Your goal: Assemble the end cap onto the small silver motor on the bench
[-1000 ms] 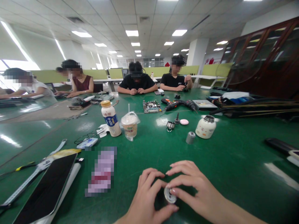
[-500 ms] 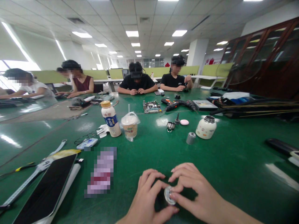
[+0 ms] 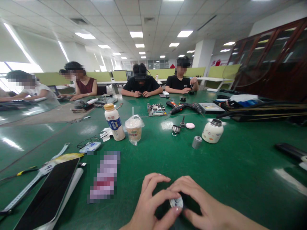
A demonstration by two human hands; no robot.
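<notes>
A small round silvery piece like a cap (image 3: pixel 176 202) is held low over the green table, its pale round face turned toward me. The thumb and index finger of my left hand (image 3: pixel 153 201) pinch its face and rim. My right hand (image 3: pixel 199 198) wraps the piece from the right, its fingers curled behind and its thumb lower down; the exact contact is partly hidden. Beyond my hands stand a short grey metal cylinder (image 3: pixel 197 142) and an open cream-coloured flask (image 3: pixel 212 131). A metal cup-shaped part with a ring (image 3: pixel 176 129), a dark stopper-like part (image 3: pixel 183 122) and a pink oval disc (image 3: pixel 190 126) lie nearby.
A milk-tea bottle (image 3: pixel 114 123) and a lidded drink cup (image 3: pixel 134 129) stand ahead to the left. A black tablet (image 3: pixel 48 195) lies at lower left. Farther back are a circuit board (image 3: pixel 157 109) and power drills (image 3: pixel 177 109). Several people sit around the table.
My left thumb and index finger have closed onto the round piece's face. My right fingertips have moved off its face and curled behind it.
</notes>
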